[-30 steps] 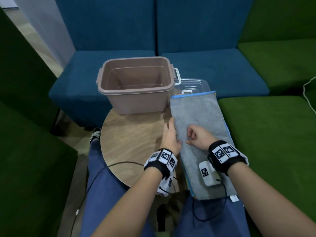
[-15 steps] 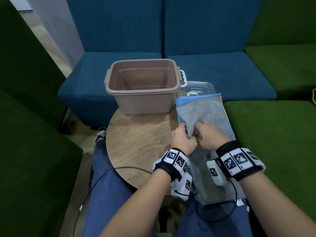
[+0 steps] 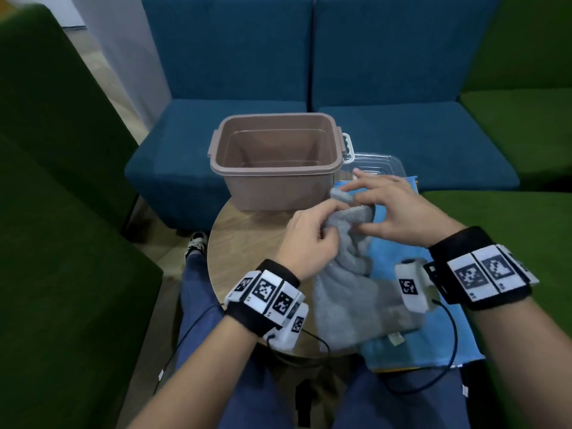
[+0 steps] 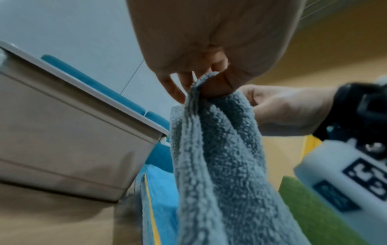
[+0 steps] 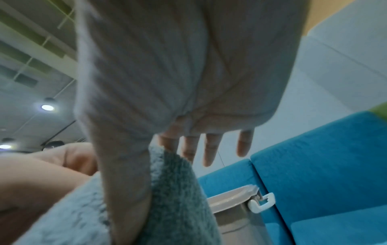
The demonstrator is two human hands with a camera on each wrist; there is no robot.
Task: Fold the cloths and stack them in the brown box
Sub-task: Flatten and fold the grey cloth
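Sofas: blue seats [image 3: 402, 140] stood beyond the table, and green cushions [image 3: 510, 243] closed in on my right and left, the right one running just beside the cloth pile.
Table: the round wooden table [image 3: 244, 261] sat over my knees; its left half was bare wood out to the curved rim, the widest free surface within my reach.
Box: the brown box [image 3: 275, 187] stood upright at the table's far edge, open at the top, nothing showing inside it. Its near wall faced my hands, and its right corner came close to my right fingertips.
Lid: a clear plastic lid [image 3: 380, 164] lay behind the pile, just right of the box.
Blue cloth: a blue cloth [image 3: 402, 332] lay flat under the grey one, hanging off the table's right edge toward my lap; a yellow edge [image 4: 151, 213] showed beneath it in the left wrist view.
Grey cloth: the grey cloth [image 3: 346, 292] was lifted at its far end and bunched between my hands, while its near end rested on the blue cloth, its tag at the near edge.
Left hand: my left hand [image 3: 309, 239] was curled around a gathered edge of the grey cloth, thumb pinching it against the fingers.
Right hand: my right hand [image 3: 393, 209] pinched the cloth's top edge between thumb and forefinger, the other fingers [image 5: 210, 149] splayed out straight toward the box.
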